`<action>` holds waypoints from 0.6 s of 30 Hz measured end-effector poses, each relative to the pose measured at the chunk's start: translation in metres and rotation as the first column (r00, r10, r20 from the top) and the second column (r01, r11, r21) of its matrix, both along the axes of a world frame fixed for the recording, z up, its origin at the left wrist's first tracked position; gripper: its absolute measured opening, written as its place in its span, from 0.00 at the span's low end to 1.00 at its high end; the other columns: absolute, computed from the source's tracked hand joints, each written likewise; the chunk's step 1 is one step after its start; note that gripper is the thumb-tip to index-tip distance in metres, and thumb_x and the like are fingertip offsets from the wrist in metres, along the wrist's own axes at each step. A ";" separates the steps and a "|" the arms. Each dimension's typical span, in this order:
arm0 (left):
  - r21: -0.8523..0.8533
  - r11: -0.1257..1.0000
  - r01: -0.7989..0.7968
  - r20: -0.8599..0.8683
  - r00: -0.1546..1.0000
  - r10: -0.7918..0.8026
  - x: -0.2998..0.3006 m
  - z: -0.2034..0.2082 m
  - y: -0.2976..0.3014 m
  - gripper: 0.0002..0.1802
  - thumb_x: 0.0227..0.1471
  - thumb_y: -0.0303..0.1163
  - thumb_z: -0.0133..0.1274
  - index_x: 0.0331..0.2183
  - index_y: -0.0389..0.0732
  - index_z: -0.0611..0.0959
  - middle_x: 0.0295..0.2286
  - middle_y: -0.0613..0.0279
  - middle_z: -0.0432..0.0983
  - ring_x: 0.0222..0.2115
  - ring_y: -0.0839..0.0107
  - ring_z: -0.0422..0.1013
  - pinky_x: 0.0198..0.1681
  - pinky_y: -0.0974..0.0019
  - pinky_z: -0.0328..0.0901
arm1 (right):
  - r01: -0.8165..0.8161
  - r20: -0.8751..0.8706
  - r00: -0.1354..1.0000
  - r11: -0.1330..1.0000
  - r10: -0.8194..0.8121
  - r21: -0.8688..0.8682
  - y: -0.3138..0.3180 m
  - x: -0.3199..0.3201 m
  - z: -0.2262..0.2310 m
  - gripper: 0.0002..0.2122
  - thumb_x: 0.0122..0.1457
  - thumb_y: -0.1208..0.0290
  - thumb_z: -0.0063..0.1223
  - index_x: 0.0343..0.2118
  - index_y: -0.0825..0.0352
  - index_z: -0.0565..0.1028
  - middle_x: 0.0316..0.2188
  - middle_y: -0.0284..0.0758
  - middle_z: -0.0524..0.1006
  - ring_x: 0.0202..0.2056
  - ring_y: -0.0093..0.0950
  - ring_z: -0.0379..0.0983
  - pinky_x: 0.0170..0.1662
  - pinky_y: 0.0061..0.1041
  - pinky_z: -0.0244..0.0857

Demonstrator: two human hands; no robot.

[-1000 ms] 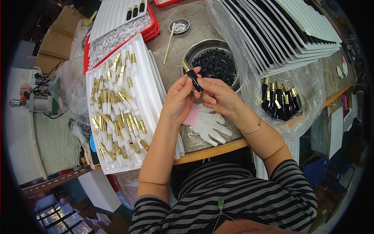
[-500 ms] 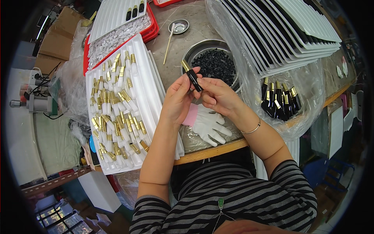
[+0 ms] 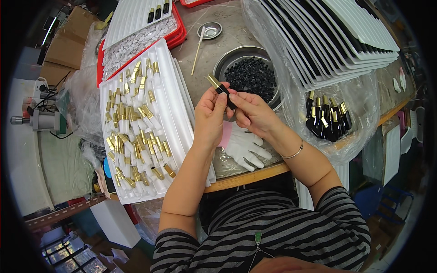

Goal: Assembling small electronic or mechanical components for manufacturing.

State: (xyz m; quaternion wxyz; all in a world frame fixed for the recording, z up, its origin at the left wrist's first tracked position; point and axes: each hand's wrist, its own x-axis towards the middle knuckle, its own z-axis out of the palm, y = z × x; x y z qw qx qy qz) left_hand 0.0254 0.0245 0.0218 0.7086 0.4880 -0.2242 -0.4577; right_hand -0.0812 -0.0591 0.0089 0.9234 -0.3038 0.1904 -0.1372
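Above the bowl's near-left edge, both hands hold a slim black cosmetic tube with a gold end [image 3: 214,82], tilted with the gold end pointing up and left. My left hand [image 3: 211,113] wraps its fingers around the tube's middle. The thumb and fingers of my right hand [image 3: 256,112] pinch its black lower end, partly hiding it. Under my wrists lies a white glove with a pink cuff [image 3: 243,144]. Just beyond, a round metal bowl [image 3: 221,63] contains many small black pieces [image 3: 250,76].
On the left, a white tray [image 3: 175,111] carries many clear-white tubes with gold ends [image 3: 136,116]. Red bins [image 3: 180,34] of white pieces stand behind it. A small metal dish [image 3: 212,30] and swab stick [image 3: 197,54] lie beyond. Right: stacked white trays [image 3: 359,54] and black-and-gold tubes [image 3: 328,113] on plastic.
The tube has turned slightly in my hands and shifted a little to the left, and my left fingers have moved around it. My left forearm has also moved slightly.
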 end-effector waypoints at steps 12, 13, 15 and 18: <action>-0.022 0.998 0.052 0.027 0.998 -0.051 0.002 0.004 -0.002 0.17 0.54 0.27 0.45 0.46 0.33 0.70 0.36 0.60 0.72 0.21 0.83 0.63 0.26 0.81 0.61 | -0.037 0.106 0.994 0.997 0.029 0.074 -0.002 0.002 -0.005 0.10 0.60 0.64 0.42 0.30 0.66 0.71 0.20 0.29 0.71 0.11 0.11 0.57 0.14 0.11 0.49; -0.007 1.000 0.018 0.035 0.999 -0.018 0.000 0.004 -0.002 0.16 0.55 0.28 0.44 0.46 0.33 0.70 0.35 0.61 0.73 0.21 0.84 0.62 0.25 0.81 0.60 | -0.036 0.110 0.994 0.997 0.029 0.063 -0.001 0.002 -0.004 0.11 0.60 0.64 0.42 0.29 0.66 0.71 0.20 0.29 0.72 0.11 0.11 0.58 0.14 0.11 0.50; 0.007 1.000 -0.017 0.044 0.999 0.016 -0.004 0.004 -0.003 0.16 0.55 0.29 0.43 0.46 0.33 0.71 0.34 0.62 0.73 0.20 0.85 0.62 0.25 0.82 0.60 | -0.035 0.114 0.993 0.998 0.029 0.052 0.000 0.002 -0.002 0.11 0.60 0.64 0.42 0.29 0.66 0.71 0.21 0.29 0.72 0.11 0.11 0.58 0.14 0.11 0.50; 0.039 0.996 -0.085 0.187 0.979 0.076 -0.007 0.004 -0.003 0.16 0.56 0.30 0.42 0.46 0.34 0.71 0.32 0.65 0.73 0.19 0.87 0.60 0.23 0.83 0.58 | -0.019 0.088 0.996 0.999 0.015 0.047 0.002 0.001 0.002 0.11 0.60 0.63 0.42 0.29 0.67 0.71 0.21 0.30 0.73 0.11 0.12 0.59 0.14 0.11 0.51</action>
